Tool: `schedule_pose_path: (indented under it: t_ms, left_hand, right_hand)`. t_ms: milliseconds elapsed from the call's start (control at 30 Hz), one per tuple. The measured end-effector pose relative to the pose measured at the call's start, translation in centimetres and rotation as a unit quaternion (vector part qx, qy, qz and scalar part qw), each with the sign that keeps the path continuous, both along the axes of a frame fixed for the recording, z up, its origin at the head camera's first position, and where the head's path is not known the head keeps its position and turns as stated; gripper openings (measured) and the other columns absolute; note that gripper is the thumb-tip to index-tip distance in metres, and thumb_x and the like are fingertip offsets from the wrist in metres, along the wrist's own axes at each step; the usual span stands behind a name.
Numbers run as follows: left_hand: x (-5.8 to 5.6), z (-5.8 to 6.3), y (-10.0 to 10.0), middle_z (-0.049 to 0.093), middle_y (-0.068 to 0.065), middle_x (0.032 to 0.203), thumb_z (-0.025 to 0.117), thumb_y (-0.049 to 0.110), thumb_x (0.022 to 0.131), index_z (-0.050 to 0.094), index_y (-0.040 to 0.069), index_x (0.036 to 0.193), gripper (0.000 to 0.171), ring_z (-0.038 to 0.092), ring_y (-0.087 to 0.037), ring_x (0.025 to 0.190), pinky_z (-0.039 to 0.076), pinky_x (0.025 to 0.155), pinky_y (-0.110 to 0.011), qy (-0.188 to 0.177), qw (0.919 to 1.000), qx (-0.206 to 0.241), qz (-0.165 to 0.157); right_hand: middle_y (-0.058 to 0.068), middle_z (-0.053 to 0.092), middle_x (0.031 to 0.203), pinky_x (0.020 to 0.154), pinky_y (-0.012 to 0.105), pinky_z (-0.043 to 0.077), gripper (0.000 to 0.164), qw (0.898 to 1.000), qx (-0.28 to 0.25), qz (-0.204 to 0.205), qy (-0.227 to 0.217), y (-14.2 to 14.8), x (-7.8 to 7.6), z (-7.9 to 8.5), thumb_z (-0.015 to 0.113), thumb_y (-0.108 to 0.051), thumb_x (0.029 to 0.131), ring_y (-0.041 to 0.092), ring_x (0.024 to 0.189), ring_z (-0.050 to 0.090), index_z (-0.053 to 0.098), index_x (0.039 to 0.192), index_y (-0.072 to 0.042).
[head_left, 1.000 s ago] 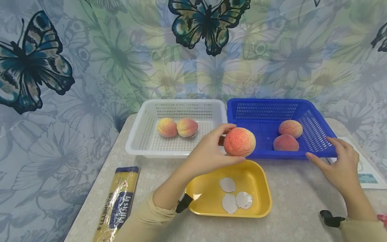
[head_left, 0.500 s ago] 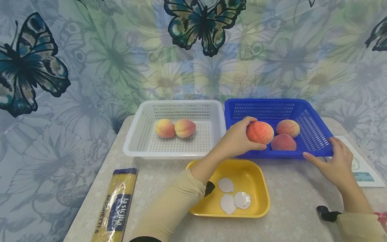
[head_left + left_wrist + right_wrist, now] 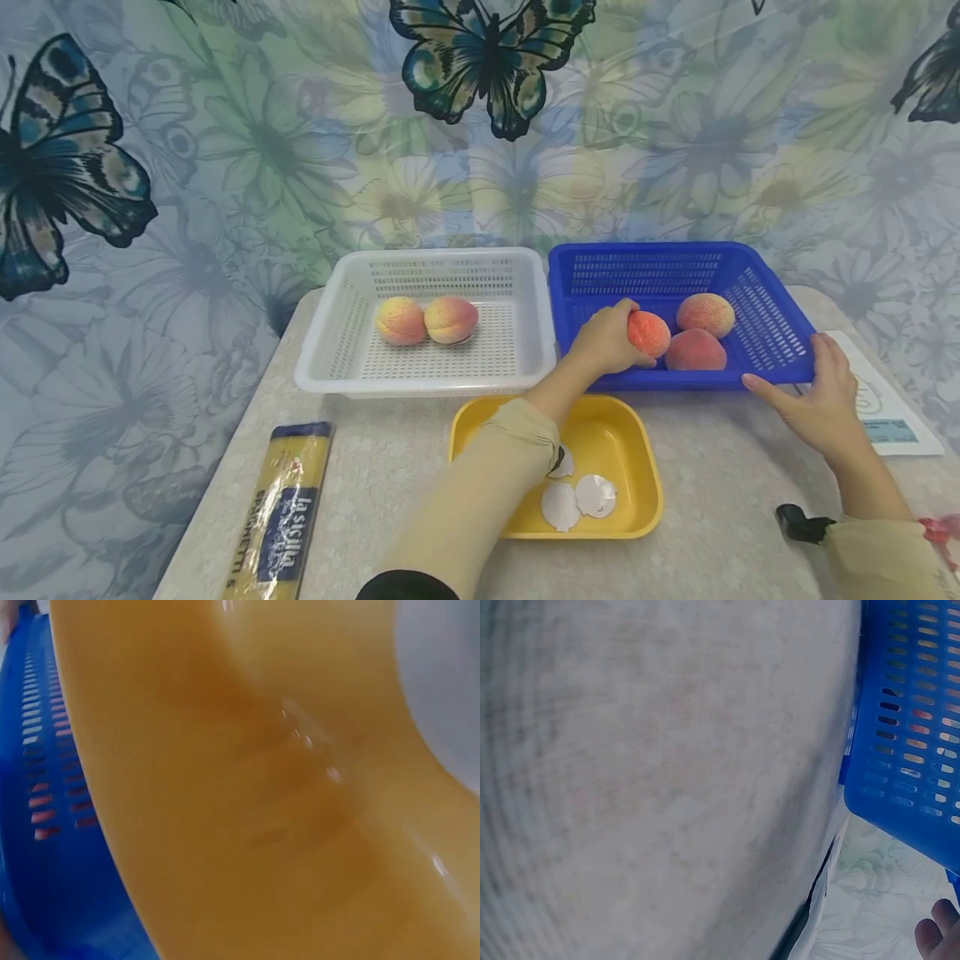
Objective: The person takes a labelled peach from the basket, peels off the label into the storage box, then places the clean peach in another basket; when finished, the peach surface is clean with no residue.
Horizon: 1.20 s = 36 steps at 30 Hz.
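Note:
My left hand [image 3: 609,337] holds an orange-red peach [image 3: 648,334] between thumb and fingers, low inside the blue basket [image 3: 675,381]. Beside it, two other peaches lie in that basket: a red one [image 3: 695,350] and a paler one [image 3: 706,314] behind. At the basket's front right corner is my right hand [image 3: 823,408], thumb and fingers spread, fingertips right at the rim. In the right wrist view its fingertips [image 3: 937,934] appear below the slotted blue wall [image 3: 907,799]. The left wrist view is mostly the yellow tray [image 3: 195,787]; the held peach is hidden there.
Left of the blue basket stands a white basket [image 3: 315,379] with two yellow-pink peaches [image 3: 426,321]. In front, the yellow tray holds round white pieces [image 3: 596,496], under my left forearm. A spaghetti pack [image 3: 281,512] lies front left. A printed sheet [image 3: 892,417] lies at right.
My left hand has carried the peach rightward from above the yellow tray and down into the blue basket. My right hand has stayed at the basket's corner. The view has shifted slightly.

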<state>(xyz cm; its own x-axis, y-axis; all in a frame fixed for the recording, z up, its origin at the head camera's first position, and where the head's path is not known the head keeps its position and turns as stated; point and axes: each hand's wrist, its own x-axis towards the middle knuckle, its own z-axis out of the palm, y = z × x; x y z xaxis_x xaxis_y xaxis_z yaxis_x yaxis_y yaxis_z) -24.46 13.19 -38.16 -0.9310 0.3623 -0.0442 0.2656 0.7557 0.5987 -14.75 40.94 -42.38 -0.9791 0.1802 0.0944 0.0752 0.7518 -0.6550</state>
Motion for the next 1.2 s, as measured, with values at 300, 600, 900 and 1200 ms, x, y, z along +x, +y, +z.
schedule_pose_path:
  t_ms: [300,600,900,1200]
  left_hand:
    - [-0.8,-0.8,1.2,0.063,0.006,0.131,0.092,0.034,0.068,0.053,0.025,0.135,0.077,0.059,-0.016,0.118,0.050,0.100,-0.032,-0.016,0.9997,-0.006,-0.017]
    - [-1.6,-1.2,0.9,0.060,0.006,0.139,0.084,0.040,0.078,0.055,0.030,0.140,0.070,0.054,-0.019,0.128,0.044,0.109,-0.034,-0.012,0.9994,-0.011,-0.032]
    - [-1.8,-1.6,1.1,0.057,0.008,0.144,0.074,0.041,0.087,0.051,0.034,0.144,0.062,0.044,-0.024,0.137,0.028,0.121,-0.042,-0.030,0.9960,-0.059,-0.060]
    - [-1.6,-1.7,1.3,0.053,0.004,0.146,0.079,0.039,0.082,0.049,0.038,0.145,0.070,0.039,-0.030,0.136,0.039,0.112,-0.045,-0.062,0.9937,-0.072,-0.059]
  right_hand:
    - [0.025,-0.018,0.163,0.108,0.080,0.001,0.111,1.000,0.003,-0.007,-0.018,-0.1,-0.1,-0.1,0.066,-0.047,0.091,0.057,0.145,-0.011,-0.011,0.157,-0.002]
    - [0.023,-0.020,0.163,0.108,0.080,0.002,0.111,0.999,0.001,-0.016,-0.032,-0.3,-0.1,-0.1,0.065,-0.049,0.092,0.056,0.145,-0.012,-0.013,0.157,-0.004]
    - [0.022,-0.021,0.163,0.107,0.081,0.002,0.112,0.999,-0.010,-0.017,-0.034,-0.5,-0.1,0.1,0.065,-0.049,0.092,0.056,0.146,-0.013,-0.015,0.157,-0.006]
    - [0.021,-0.021,0.163,0.106,0.081,0.002,0.111,0.999,-0.009,-0.018,-0.037,-0.5,0.0,0.1,0.064,-0.049,0.092,0.057,0.145,-0.014,-0.015,0.157,-0.007]
